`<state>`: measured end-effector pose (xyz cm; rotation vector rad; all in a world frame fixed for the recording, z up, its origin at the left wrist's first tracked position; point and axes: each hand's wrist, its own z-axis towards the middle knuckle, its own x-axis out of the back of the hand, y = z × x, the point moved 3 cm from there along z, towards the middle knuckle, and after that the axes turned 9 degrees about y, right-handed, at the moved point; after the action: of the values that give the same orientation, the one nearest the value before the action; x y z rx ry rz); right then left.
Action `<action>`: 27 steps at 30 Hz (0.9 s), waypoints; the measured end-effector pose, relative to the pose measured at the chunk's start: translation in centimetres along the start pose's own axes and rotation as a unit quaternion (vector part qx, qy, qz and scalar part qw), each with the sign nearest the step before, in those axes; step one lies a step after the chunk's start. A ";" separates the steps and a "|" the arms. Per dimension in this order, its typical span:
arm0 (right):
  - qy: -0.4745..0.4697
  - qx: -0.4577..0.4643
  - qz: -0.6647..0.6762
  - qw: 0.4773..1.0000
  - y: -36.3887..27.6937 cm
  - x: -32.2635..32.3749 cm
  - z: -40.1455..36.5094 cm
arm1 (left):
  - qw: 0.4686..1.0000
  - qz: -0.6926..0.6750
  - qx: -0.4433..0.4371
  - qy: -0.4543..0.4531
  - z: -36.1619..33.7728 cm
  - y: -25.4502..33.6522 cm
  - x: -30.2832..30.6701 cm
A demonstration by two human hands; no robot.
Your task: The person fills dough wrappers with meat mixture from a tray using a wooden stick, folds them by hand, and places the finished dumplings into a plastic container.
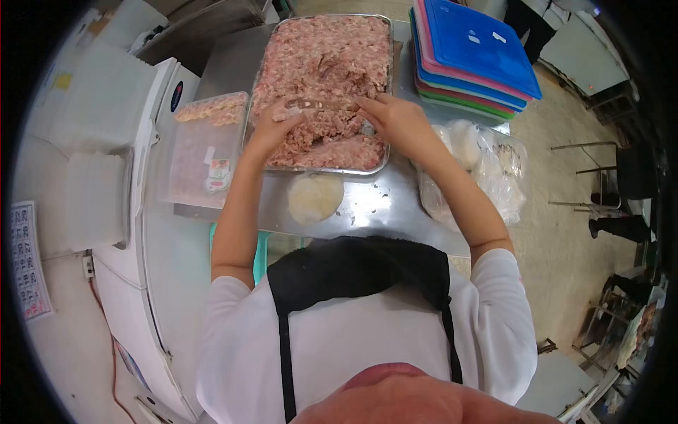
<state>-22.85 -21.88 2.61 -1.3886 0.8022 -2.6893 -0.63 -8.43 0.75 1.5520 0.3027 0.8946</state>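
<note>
A large metal tray (332,170) is heaped with ground meat (321,42), which is dug up toward the middle and near side. Over the meat, my right hand (395,120) is closed at the right end of a narrow, flat brown stick (321,105). My left hand (272,127) is curled near the stick's other end, with something small and pale at its fingers that I cannot make out. Below the tray, a stack of round, pale dough wrappers (316,198) lies on the metal table (374,212).
Left of the tray stands a clear plastic container (201,159) with pale pieces at its far end. Stacked coloured lids (480,46) rise at the back right. Plastic bags with pale contents (484,166) lie at the right edge, and a white freezer (162,247) is at the left.
</note>
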 end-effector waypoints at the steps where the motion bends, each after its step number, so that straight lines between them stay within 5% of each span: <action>1: 0.015 -0.001 0.000 1.000 -1.9 0.2 -0.2 | 0.999 -0.009 0.021 -0.024 0.7 -1.3 0.0; 5: 0.029 0.038 0.002 0.999 0.9 -4.2 -0.6 | 0.994 0.026 0.043 -0.094 1.0 -4.2 0.4; 6: -0.062 -0.038 -0.120 0.990 1.0 -2.8 -0.1 | 0.993 0.051 0.026 -0.101 1.2 -3.9 0.3; 9: -0.121 -0.067 -0.147 0.980 3.3 -0.9 -0.4 | 0.988 0.106 0.016 -0.113 -0.1 -1.1 1.7; 10: -0.008 -0.034 -0.065 0.997 3.5 0.4 -0.8 | 0.988 0.115 -0.023 -0.103 -0.7 0.2 2.0; 12: -0.008 -0.090 0.099 0.991 3.4 2.1 -1.0 | 0.975 0.092 -0.200 -0.027 -2.3 3.6 2.3; 15: -0.049 -0.106 0.263 0.958 1.7 3.3 -0.6 | 0.970 -0.004 -0.229 -0.086 -3.0 7.3 1.8; 18: -0.068 -0.086 0.300 0.948 -1.5 2.0 -1.4 | 0.984 0.044 -0.092 -0.146 -2.2 5.9 1.2; 21: -0.094 -0.092 0.278 0.951 -1.2 0.3 -1.9 | 0.935 0.072 -0.290 -0.189 -0.6 4.0 1.0; 24: -0.043 -0.017 0.134 0.990 0.2 1.3 -1.2 | 0.954 0.089 -0.234 -0.163 -1.2 4.8 0.8; 27: 0.045 -0.003 0.004 0.999 -2.1 3.2 -1.2 | 0.985 0.038 -0.082 -0.144 0.3 1.6 0.7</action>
<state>-25.24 -20.29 5.48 -1.2709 0.8201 -2.7638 -0.45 -8.53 2.54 1.5220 -0.0379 0.7219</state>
